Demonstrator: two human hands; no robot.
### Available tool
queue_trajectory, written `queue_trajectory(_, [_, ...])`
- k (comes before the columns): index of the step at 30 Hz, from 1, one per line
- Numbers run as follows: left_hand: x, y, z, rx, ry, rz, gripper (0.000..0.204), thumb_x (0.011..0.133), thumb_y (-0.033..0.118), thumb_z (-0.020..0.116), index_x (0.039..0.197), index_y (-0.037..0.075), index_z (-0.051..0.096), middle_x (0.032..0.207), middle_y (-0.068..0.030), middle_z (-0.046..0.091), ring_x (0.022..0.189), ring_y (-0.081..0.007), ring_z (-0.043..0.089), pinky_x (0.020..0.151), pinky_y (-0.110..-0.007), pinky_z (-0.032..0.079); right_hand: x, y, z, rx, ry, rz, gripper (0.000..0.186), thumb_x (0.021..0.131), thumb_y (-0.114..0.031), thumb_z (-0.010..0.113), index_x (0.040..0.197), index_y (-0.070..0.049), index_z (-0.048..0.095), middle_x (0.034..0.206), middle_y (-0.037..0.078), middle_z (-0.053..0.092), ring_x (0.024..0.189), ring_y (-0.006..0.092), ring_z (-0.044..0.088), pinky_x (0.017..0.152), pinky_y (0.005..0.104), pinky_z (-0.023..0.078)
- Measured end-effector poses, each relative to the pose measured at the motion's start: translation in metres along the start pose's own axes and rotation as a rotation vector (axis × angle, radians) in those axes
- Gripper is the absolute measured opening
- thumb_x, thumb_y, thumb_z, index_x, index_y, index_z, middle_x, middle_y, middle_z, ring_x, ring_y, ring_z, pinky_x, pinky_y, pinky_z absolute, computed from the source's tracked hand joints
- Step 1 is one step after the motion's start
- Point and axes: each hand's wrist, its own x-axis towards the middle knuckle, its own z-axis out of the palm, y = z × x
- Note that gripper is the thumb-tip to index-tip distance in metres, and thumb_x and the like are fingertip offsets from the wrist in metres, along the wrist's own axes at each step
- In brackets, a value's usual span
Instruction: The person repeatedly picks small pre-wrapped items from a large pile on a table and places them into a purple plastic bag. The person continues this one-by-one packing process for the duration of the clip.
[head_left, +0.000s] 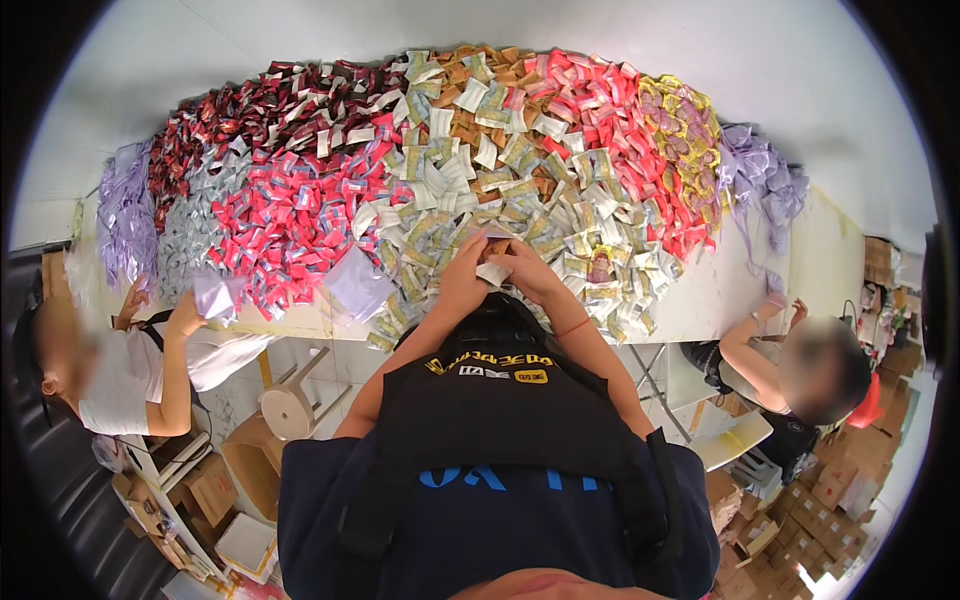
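A long white table (700,300) carries a big heap of small sachets (440,170) in dark red, silver, pink, pale green, orange, red, yellow and lilac bands. My left hand (462,275) and my right hand (527,272) meet at the table's near edge, over the pale green sachets. Together they hold a small stack of sachets (494,262), with a white one lowest and a brownish one on top. Both hands have their fingers closed round this stack. A red band circles my right wrist.
A person on the left (130,370) holds a lilac packet (215,295) at the table. Another person on the right (800,370) reaches to the table's right end. A wooden stool (290,405) stands under the table. Cardboard boxes (840,480) crowd the floor at the right and lower left.
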Motion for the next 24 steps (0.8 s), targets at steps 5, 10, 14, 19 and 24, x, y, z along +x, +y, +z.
queue_trajectory(5, [0.007, 0.003, 0.003, -0.099, -0.034, 0.023, 0.048, 0.071, 0.001, 0.057, 0.119, -0.002, 0.049, 0.130, -0.0160, 0.047, 0.120, -0.0310, 0.045, 0.097, -0.034, 0.038, -0.007, 0.028, -0.017, -0.749, 0.078, -0.638, 0.040, 0.081, -0.015, 0.060, 0.115, 0.003, 0.048, 0.106, 0.016, 0.056, 0.097, 0.0252, 0.056, 0.083, 0.0328, 0.044])
queue_trajectory(10, [0.006, 0.002, 0.019, -0.111, -0.135, 0.067, 0.055, 0.067, -0.005, 0.047, 0.122, -0.002, 0.046, 0.131, -0.0167, 0.045, 0.122, -0.0310, 0.042, 0.101, -0.035, 0.034, 0.009, 0.029, -0.019, -1.120, 0.187, -0.338, 0.037, 0.072, -0.014, 0.062, 0.105, 0.002, 0.051, 0.090, 0.020, 0.061, 0.087, 0.0367, 0.058, 0.074, 0.0431, 0.047])
queue_trajectory(14, [0.009, -0.023, 0.021, -0.096, -0.133, -0.029, 0.057, 0.065, -0.005, 0.046, 0.122, -0.003, 0.046, 0.132, -0.0176, 0.043, 0.123, -0.0311, 0.041, 0.102, -0.034, 0.032, 0.030, 0.048, -0.026, -1.248, 0.225, -0.310, 0.026, 0.073, -0.013, 0.059, 0.096, -0.001, 0.054, 0.081, 0.020, 0.061, 0.078, 0.0381, 0.059, 0.067, 0.0444, 0.047])
queue_trajectory(19, [0.013, -0.033, 0.019, -0.133, -0.033, -0.069, 0.058, 0.063, -0.005, 0.050, 0.121, -0.003, 0.046, 0.134, -0.0166, 0.042, 0.124, -0.0306, 0.040, 0.102, -0.033, 0.032, 0.012, 0.018, -0.012, -1.017, 0.125, -0.555, 0.007, 0.074, -0.007, 0.056, 0.078, -0.003, 0.060, 0.082, 0.016, 0.062, 0.075, 0.0338, 0.060, 0.064, 0.0419, 0.048])
queue_trajectory(24, [0.010, -0.059, 0.026, -0.106, -0.077, -0.003, 0.061, 0.063, -0.006, 0.051, 0.123, -0.001, 0.044, 0.136, -0.0168, 0.041, 0.115, -0.0256, 0.048, 0.094, -0.031, 0.037, 0.032, 0.049, -0.017, -1.107, 0.208, -0.690, 0.017, 0.071, -0.005, 0.060, 0.088, -0.004, 0.063, 0.085, 0.013, 0.063, 0.074, 0.0315, 0.061, 0.063, 0.0363, 0.049])
